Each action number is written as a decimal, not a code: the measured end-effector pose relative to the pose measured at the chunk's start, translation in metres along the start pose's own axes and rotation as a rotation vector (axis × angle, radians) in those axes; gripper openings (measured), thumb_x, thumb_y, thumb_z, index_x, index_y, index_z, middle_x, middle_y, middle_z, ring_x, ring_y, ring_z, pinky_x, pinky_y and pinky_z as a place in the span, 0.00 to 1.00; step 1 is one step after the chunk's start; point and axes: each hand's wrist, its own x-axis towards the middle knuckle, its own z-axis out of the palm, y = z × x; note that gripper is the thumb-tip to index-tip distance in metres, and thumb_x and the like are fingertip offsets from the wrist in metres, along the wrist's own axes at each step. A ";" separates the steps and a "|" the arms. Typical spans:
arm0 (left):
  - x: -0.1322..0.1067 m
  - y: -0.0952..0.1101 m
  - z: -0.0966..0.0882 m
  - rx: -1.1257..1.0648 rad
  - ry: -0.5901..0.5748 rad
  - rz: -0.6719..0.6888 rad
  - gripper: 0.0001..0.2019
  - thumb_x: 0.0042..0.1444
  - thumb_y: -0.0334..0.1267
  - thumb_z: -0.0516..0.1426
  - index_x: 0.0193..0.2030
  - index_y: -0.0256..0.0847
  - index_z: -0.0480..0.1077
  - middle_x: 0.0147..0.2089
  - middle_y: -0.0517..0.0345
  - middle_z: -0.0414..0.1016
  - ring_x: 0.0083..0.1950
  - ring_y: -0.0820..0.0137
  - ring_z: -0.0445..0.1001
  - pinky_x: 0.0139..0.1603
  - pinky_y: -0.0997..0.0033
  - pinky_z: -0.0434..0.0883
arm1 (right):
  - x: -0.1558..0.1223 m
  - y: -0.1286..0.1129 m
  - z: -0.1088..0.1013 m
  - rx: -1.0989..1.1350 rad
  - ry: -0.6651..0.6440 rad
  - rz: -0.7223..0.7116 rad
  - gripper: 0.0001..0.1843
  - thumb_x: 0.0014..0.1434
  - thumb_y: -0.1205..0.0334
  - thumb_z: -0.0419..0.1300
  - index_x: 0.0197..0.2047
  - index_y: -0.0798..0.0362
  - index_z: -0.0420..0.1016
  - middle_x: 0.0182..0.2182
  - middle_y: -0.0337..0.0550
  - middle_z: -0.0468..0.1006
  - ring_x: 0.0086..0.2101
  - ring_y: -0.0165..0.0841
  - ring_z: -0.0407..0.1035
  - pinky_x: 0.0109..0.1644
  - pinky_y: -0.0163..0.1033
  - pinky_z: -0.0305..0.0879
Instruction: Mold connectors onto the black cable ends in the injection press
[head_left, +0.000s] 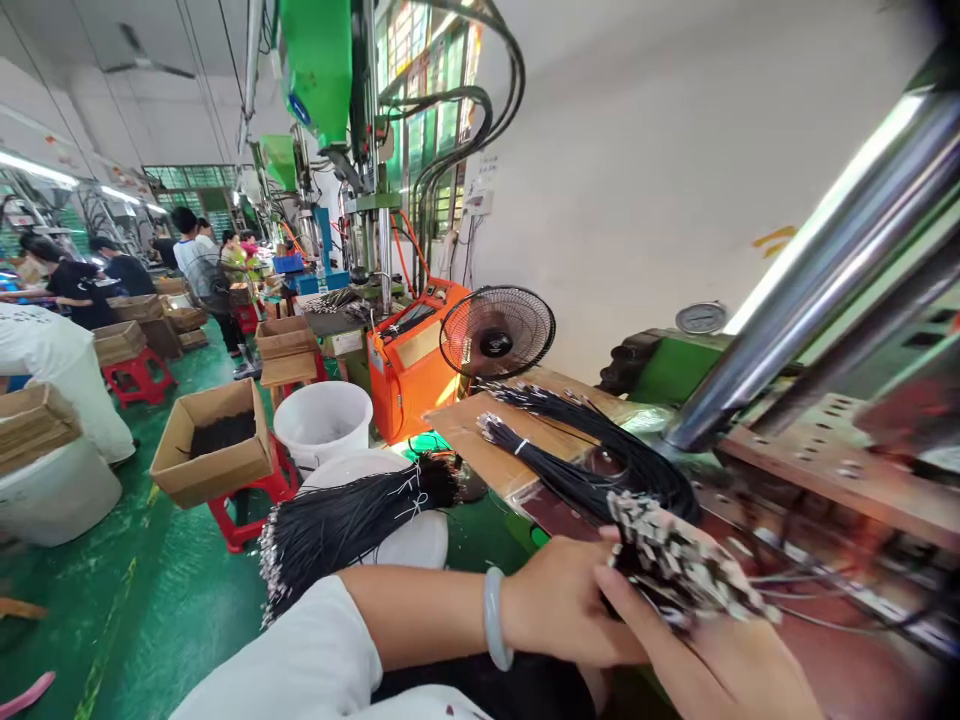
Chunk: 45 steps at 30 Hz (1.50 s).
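Note:
My left hand [570, 600], with a pale green bangle on its wrist, reaches in from the lower left and grips a bundle of black cables [637, 480] just behind its fanned metal-tipped ends [675, 575]. My right hand [712, 655] comes up from the bottom edge. It lies under those ends and holds them, fingers partly stretched and blurred. The bundle curves back onto a wooden board [487, 440], where a second tied bundle [540, 455] lies beside it. Another black cable bundle [352, 520] rests by my left elbow.
Shiny steel columns [817, 270] of a press slant over the bench at right, above a perforated plate [825, 440]. A table fan [496, 335], an orange machine [409, 365], white buckets [322, 420] and a cardboard box on a red stool [214, 445] stand left. Several people work at the far left.

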 end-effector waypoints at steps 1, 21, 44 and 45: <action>0.002 -0.003 -0.007 -0.060 0.053 -0.019 0.17 0.44 0.47 0.66 0.32 0.36 0.71 0.39 0.52 0.78 0.43 0.61 0.77 0.49 0.65 0.74 | 0.004 -0.004 0.000 -0.016 -0.013 -0.013 0.28 0.61 0.41 0.53 0.58 0.49 0.65 0.53 0.53 0.71 0.54 0.53 0.64 0.57 0.62 0.63; 0.121 0.043 -0.190 -0.114 0.538 -0.001 0.16 0.64 0.36 0.56 0.24 0.40 0.62 0.18 0.66 0.64 0.20 0.79 0.64 0.22 0.77 0.64 | -0.015 0.018 -0.025 0.397 -0.501 0.411 0.21 0.56 0.47 0.60 0.46 0.53 0.73 0.38 0.48 0.81 0.38 0.41 0.76 0.48 0.49 0.73; 0.122 0.162 -0.168 -0.715 0.498 -0.039 0.21 0.71 0.43 0.39 0.26 0.39 0.54 0.22 0.68 0.50 0.19 0.86 0.54 0.24 0.83 0.59 | -0.068 0.033 -0.013 0.038 -0.280 0.476 0.08 0.49 0.53 0.55 0.33 0.45 0.69 0.25 0.41 0.79 0.27 0.43 0.75 0.30 0.46 0.72; 0.117 0.141 -0.176 -0.786 0.549 -0.069 0.22 0.71 0.45 0.39 0.26 0.39 0.55 0.21 0.68 0.52 0.19 0.85 0.56 0.25 0.83 0.63 | -0.085 0.043 -0.035 -0.013 -0.344 0.483 0.06 0.49 0.54 0.56 0.33 0.43 0.69 0.26 0.42 0.79 0.27 0.44 0.75 0.30 0.47 0.72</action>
